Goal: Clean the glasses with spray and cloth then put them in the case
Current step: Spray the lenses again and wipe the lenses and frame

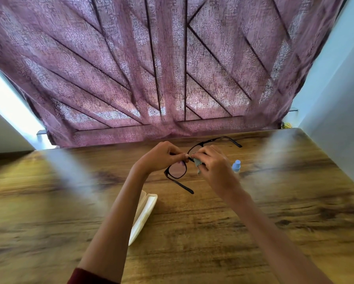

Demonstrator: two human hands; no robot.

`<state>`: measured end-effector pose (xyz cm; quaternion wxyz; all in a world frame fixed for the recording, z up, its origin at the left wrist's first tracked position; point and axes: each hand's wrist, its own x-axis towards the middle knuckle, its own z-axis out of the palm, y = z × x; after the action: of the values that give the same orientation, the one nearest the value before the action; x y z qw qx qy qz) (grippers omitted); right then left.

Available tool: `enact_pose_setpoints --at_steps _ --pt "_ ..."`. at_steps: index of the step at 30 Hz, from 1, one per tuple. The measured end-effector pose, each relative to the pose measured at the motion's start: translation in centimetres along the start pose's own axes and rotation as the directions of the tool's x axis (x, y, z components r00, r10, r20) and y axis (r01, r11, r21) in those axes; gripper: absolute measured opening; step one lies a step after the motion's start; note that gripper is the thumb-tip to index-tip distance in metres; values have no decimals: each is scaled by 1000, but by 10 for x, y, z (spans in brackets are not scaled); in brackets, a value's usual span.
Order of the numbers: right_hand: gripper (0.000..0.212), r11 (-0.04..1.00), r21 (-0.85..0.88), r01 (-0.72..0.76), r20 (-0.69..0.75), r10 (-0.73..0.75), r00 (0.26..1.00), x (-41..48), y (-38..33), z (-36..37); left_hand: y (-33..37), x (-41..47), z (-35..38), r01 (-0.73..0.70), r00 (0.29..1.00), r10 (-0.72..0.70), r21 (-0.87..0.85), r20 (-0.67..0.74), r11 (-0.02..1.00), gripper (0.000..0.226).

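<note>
Held the glasses [177, 171] over the wooden table [254, 222] with both hands, with the arms of the frame unfolded. Pinched the frame near the bridge with the curled fingers of the left hand [159, 155]. Pressed a small grey-blue cloth [197, 162] onto the far lens with the right hand [215, 162], gripping it in curled fingers. Left the blue-capped spray bottle [236, 166] standing on the table just beyond the right hand, partly hidden. Left the pale case [144, 214] lying open beneath the left forearm. Faced a purple patterned curtain [172, 68].
</note>
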<state>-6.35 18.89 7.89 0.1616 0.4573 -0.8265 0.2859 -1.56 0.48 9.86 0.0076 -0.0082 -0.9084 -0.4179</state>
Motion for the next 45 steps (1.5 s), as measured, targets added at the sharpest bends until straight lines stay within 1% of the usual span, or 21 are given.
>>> enact_pose_setpoints --at_steps 3,7,13,16,21,26,29,32,35,41,45 --pt "30 1000 10 10 2 -10 1000 3 -1 1 1 0 1 3 1000 -3 -3 -5 1000 19" --pt "29 999 21 38 42 -39 998 2 5 -1 -3 -3 -3 20 1000 -20 -16 -5 1000 17" --pt "29 999 -34 -3 15 3 1000 9 15 -5 -8 1 -3 34 999 -34 -11 -10 999 21" --pt "29 1000 -15 10 34 -9 999 3 11 -1 -9 3 -2 50 999 -50 -24 -13 998 20" --pt "31 1000 9 17 39 -17 999 7 7 3 -6 3 6 59 998 -59 2 9 998 16" --pt "35 999 -28 -33 12 33 999 11 11 4 -8 6 7 53 998 -54 68 16 996 21" --pt "32 996 -48 -70 -16 69 997 6 14 3 -11 3 4 45 999 -44 56 -9 997 21" --pt "30 995 -47 -93 -12 93 996 -1 12 4 -14 3 3 57 998 -55 45 -39 997 21" --pt "29 997 -1 -82 6 82 997 -4 5 7 -14 4 6 46 998 -44 40 -34 998 20" --pt "29 995 48 -84 -10 84 996 4 0 8 -13 6 10 31 999 -30 17 -15 999 26" --pt "29 998 28 -55 7 55 998 0 2 5 -15 0 3 13 999 -13 -11 -44 1000 20"
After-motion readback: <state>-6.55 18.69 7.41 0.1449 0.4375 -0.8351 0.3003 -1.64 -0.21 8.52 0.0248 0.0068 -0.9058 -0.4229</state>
